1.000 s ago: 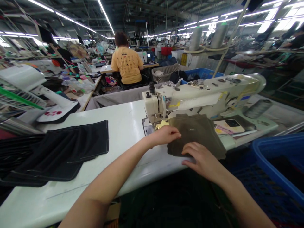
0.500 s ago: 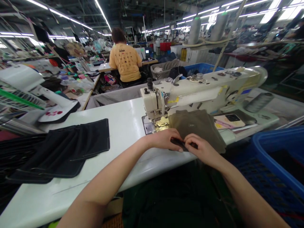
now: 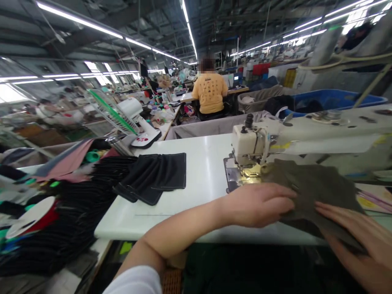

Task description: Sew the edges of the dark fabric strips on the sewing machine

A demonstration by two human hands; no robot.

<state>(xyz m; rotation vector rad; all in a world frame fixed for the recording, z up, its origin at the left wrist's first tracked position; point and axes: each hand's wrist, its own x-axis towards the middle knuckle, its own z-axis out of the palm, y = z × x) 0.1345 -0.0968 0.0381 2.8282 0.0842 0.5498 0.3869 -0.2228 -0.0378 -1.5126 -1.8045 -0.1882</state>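
My left hand [image 3: 260,204] is closed, its fingertips pinching the left part of a dark olive fabric piece [image 3: 306,216] just in front of the sewing machine's [image 3: 249,143] needle area. Stretched out over the right part of that piece is my right hand [image 3: 361,232], its thumb apart from the fingers. Beneath and behind the piece lies a stack of olive fabric pieces [image 3: 330,183], against the gold-coloured machine plate [image 3: 252,173]. The needle tip is too small to make out.
Black stitched fabric pieces [image 3: 168,171] lie fanned out on the white table [image 3: 202,163]. Further left is a long pile of black pieces [image 3: 73,220]. A white fan [image 3: 131,118] stands behind them. Ahead, a person in a yellow shirt [image 3: 210,94] sits facing away, near a blue bin [image 3: 337,100].
The view has swung left, so the machine appears further right. My hands, close together before, are now apart, with the right one spread over the fabric.
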